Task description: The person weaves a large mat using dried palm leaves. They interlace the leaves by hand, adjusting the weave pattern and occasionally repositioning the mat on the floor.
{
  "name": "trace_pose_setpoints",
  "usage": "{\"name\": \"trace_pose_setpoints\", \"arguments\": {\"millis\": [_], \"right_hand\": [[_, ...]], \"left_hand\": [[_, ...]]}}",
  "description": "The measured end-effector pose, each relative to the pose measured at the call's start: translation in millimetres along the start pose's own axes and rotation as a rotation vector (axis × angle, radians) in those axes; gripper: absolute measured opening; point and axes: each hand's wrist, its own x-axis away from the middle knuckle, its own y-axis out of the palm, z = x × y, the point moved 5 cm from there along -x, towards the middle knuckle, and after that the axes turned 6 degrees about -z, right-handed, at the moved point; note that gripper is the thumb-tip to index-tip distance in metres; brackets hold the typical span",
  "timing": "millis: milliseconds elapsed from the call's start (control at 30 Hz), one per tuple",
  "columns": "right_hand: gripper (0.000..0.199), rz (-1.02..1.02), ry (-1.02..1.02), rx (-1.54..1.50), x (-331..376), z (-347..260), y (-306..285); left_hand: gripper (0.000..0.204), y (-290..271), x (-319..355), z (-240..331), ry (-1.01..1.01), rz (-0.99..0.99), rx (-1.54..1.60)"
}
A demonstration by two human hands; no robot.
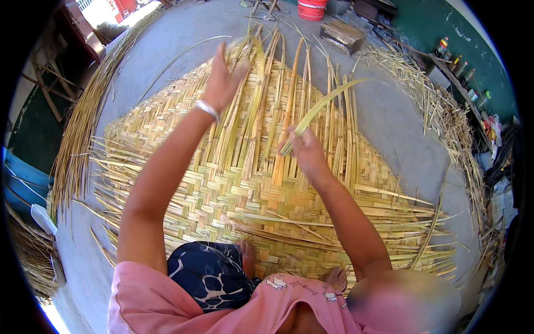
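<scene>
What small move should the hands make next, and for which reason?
Probably the right hand should lower its pale-green strip toward the woven mat, beside the lengthwise strips. It grips this strip near one end while the other curves up free, and the lengthwise strips lie across the mat with loose far ends.

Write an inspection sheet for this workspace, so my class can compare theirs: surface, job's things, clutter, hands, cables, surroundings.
Surface: grey floor under a woven mat.
Job's things: long strips lying on the mat; one curved strip.
Clutter: reed bundle at left, loose straw at right.
Hands: right hand grips the curved strip; left hand blurred, grip unclear.
Cables: nothing seen.
Surroundings: red bucket, wooden block, green wall.
</scene>
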Motion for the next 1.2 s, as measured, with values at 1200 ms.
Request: {"name": "trace_pose_setpoints", "arguments": {"millis": [1200], "right_hand": [[0.023, -0.589, 0.432, 0.281, 31, 218, -32]], "left_hand": [[0.023, -108, 131, -117, -0.438, 0.232, 0.796]]}}
